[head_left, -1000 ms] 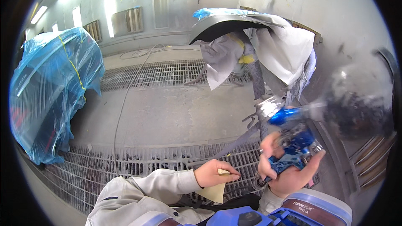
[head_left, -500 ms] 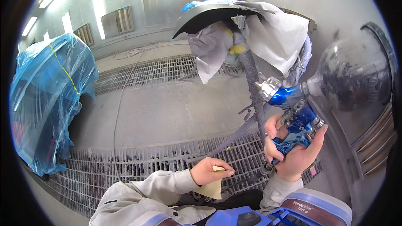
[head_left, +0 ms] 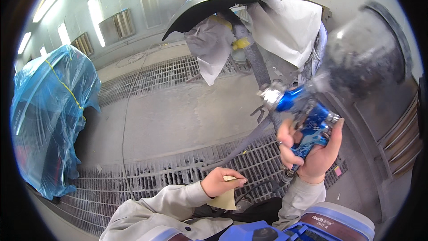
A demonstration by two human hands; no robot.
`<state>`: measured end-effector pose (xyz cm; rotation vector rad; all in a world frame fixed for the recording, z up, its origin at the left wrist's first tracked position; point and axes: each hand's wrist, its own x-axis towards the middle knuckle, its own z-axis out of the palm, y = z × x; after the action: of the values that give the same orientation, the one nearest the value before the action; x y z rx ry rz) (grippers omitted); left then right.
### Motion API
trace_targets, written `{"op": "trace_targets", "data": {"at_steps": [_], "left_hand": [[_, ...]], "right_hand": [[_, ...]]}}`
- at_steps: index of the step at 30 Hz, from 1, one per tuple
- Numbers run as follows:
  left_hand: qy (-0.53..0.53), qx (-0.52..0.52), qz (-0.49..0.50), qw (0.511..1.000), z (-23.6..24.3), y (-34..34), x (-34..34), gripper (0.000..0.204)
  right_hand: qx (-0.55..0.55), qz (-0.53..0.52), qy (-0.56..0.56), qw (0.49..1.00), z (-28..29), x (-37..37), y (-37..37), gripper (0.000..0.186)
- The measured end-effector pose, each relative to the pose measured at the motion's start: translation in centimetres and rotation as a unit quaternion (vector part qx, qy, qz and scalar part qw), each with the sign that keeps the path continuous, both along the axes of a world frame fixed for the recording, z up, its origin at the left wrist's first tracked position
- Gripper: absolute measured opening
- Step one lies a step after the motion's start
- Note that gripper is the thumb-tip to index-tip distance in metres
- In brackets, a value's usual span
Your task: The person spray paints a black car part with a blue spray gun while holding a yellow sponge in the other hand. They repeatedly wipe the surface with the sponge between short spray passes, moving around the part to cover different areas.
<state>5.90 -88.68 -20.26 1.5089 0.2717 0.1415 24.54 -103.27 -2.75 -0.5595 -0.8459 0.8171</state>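
My right hand (head_left: 310,154) is closed around the handle of a blue spray gun (head_left: 307,118), thumb up at its back and fingers at the front. The gun's silver nozzle (head_left: 271,96) points left, and a clear, grey-smeared paint cup (head_left: 365,56) with a dark lid sits on its upper side. An air hose fitting (head_left: 286,176) hangs below the grip. Nearer my body, my left hand (head_left: 221,182) pinches a pale yellow cloth (head_left: 224,200), which droops under the fingers. Beyond the gun stands a dark curved panel (head_left: 200,11) with white masking paper (head_left: 285,31).
The panel rests on a grey-coated stand (head_left: 255,60) with yellow tape. At far left stands a bulky object under blue plastic film (head_left: 53,116). Floor grating (head_left: 147,180) runs below me, with a thin hose (head_left: 125,138) across the floor. A respirator (head_left: 334,223) shows at the bottom edge.
The spray gun and its cup have shifted slightly left and tilted, blurred by motion. The view has turned a little, so the panel sits further left and higher. My left hand keeps the cloth.
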Motion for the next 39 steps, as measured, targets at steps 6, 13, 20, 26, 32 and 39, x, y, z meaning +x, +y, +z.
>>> {"op": "trace_targets", "data": {"at_steps": [6,13,20,26,32,39], "left_hand": [[-0.040,0.026,0.000,0.999,1.5,0.1,-0.2,0.018],[-0.180,0.113,0.067,0.975,6.3,0.4,-0.6,0.033],[-0.163,0.050,0.101,0.980,8.1,1.5,0.3,0.023],[-0.191,0.078,0.083,0.975,8.3,2.5,0.9,0.022],[-0.150,0.020,0.170,0.974,5.4,2.4,0.1,0.034],[0.200,0.243,0.273,0.909,-8.0,5.8,-10.1,0.022]], "right_hand": [[-0.012,-0.072,-0.081,0.994,-0.6,-0.1,1.3,0.105],[0.074,0.016,0.006,0.997,-1.3,-1.7,4.3,0.098],[0.033,0.034,0.064,0.997,-2.3,-3.0,6.6,0.116],[0.043,0.053,0.093,0.993,-2.4,-2.2,7.5,0.113],[0.095,0.053,0.140,0.984,-2.7,-0.6,8.5,0.104],[0.161,0.085,0.144,0.973,-3.0,1.4,10.7,0.104]]}}
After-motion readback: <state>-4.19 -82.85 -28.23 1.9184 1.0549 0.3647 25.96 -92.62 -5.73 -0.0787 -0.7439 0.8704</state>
